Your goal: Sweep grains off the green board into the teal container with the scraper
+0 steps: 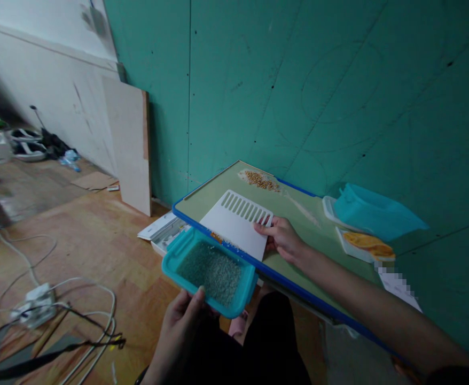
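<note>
My left hand (182, 315) grips the near rim of a teal plastic box (170, 262) and holds it just below the table's edge. Small pale grains (214, 272), which look like rice, cover the bottom of the box. In my right hand (280, 238) is a white scraper (234, 222) with a row of slots along its far side. Its straight edge lies near the blue table rim, above the box, with some loose grains between. Farther back on the table (318, 251) is a heap of yellowish beans (260, 181) with pale powder or grains around it.
On the table's right are a tilted teal container (374, 211), a white lid, and a small white tray (357, 248) with a yellow-brown cloth-like item. A green wall (258, 80) backs the table. A board (128, 144) leans at the left, and cables with a power strip (38, 305) lie on the floor.
</note>
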Available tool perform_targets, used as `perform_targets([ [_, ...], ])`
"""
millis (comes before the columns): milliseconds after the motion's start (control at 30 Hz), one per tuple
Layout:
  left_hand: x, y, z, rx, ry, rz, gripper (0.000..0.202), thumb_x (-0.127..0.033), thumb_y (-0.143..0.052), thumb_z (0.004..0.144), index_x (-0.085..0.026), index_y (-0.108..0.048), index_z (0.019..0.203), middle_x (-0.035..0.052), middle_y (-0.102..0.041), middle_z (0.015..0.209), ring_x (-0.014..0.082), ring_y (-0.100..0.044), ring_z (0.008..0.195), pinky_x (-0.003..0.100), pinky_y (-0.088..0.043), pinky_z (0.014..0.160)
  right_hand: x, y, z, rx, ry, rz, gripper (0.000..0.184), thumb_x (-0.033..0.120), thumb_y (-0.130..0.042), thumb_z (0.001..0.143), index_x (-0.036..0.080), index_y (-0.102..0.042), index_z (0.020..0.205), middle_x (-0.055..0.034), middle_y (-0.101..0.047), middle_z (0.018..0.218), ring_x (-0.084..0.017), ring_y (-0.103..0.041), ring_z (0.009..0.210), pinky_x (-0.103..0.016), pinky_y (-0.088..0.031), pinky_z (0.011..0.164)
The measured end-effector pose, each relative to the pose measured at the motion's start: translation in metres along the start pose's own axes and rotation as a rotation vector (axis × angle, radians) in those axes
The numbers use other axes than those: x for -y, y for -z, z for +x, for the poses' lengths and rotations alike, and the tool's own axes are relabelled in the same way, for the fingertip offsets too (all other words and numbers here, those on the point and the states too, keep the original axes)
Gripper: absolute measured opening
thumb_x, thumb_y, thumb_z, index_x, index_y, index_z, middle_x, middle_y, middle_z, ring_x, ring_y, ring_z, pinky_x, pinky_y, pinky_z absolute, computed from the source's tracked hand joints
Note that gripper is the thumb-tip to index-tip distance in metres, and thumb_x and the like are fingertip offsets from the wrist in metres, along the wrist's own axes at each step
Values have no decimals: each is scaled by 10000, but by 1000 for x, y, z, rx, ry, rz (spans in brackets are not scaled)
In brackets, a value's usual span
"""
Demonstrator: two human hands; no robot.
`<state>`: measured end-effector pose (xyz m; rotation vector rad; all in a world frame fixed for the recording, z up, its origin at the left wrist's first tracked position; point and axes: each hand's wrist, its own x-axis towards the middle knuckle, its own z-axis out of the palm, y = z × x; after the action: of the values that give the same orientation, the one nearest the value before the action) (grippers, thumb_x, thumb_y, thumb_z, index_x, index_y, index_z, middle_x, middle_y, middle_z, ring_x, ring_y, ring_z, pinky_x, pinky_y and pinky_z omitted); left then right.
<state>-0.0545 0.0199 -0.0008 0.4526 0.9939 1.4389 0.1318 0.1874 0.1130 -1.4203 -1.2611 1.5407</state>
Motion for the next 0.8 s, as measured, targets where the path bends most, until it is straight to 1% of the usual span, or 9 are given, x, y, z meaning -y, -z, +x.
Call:
perform_targets([
  [100, -2, -1, 0, -5, 11, 11, 331, -468, -746, 762, -161, -649, 688, 21, -687, 589, 139, -609, 533, 229, -466, 532, 0, -1, -2, 7, 11, -10, 225, 271, -767, 684, 161, -636, 830, -24, -693, 684, -153, -630, 521, -258, -520, 418],
  [300, -4, -2, 0, -6, -17, 43, 337, -475, -756, 747, -160, -649, 693, 15, -677, 577, 146, -601, 533, 237, -455, 528, 2, 0, -8, 80, 6, -19, 306, 334, -809, 631, 165, -641, 823, -23, -694, 683, -155, -628, 531, -258, -514, 437],
  [400, -4, -2, 0, 2, -17, 42, 339, -476, -765, 737, -161, -648, 691, 16, -678, 582, 149, -604, 541, 243, -462, 538, 3, 4, -7, 35, 45, 30, 348, 352, -833, 598, 167, -648, 827, -33, -708, 718, -165, -640, 562, -269, -530, 464],
  [500, -3, -2, 0, -8, -13, 4, 324, -455, -770, 740, -165, -639, 682, 0, -664, 568, 143, -607, 535, 238, -465, 534, 3, 8, -4, -22, 56, 35, 341, 339, -833, 599, 172, -639, 824, -31, -706, 718, -170, -642, 566, -276, -535, 465],
  [633, -3, -3, -1, 6, -4, -17, 309, -443, -757, 758, -166, -641, 686, -3, -662, 565, 140, -602, 511, 242, -471, 523, -1, 10, -6, 4, 9, 22, 328, 332, -823, 608, 171, -633, 821, -24, -693, 697, -168, -634, 548, -283, -531, 450],
  [700, -3, -3, -2, -2, -3, 9, 315, -451, -757, 754, -163, -651, 686, 5, -671, 573, 139, -602, 513, 237, -472, 523, -2, 16, -11, 3, 19, 30, 341, 351, -825, 605, 172, -642, 830, -26, -697, 708, -171, -640, 560, -285, -533, 463],
  [733, -3, -3, -2, -12, 0, 21, 321, -457, -766, 742, -160, -656, 686, 8, -674, 577, 142, -606, 522, 234, -475, 527, -1, 23, -14, -13, 37, 35, 352, 365, -828, 600, 175, -647, 836, -29, -704, 723, -177, -647, 575, -288, -537, 475],
  [800, -3, -2, -2, -29, 22, 34, 334, -469, -789, 708, -159, -666, 689, 16, -686, 591, 156, -625, 553, 235, -486, 540, 0, 45, -22, -80, 86, 31, 384, 395, -831, 591, 184, -657, 859, -39, -722, 768, -196, -668, 618, -300, -547, 500],
])
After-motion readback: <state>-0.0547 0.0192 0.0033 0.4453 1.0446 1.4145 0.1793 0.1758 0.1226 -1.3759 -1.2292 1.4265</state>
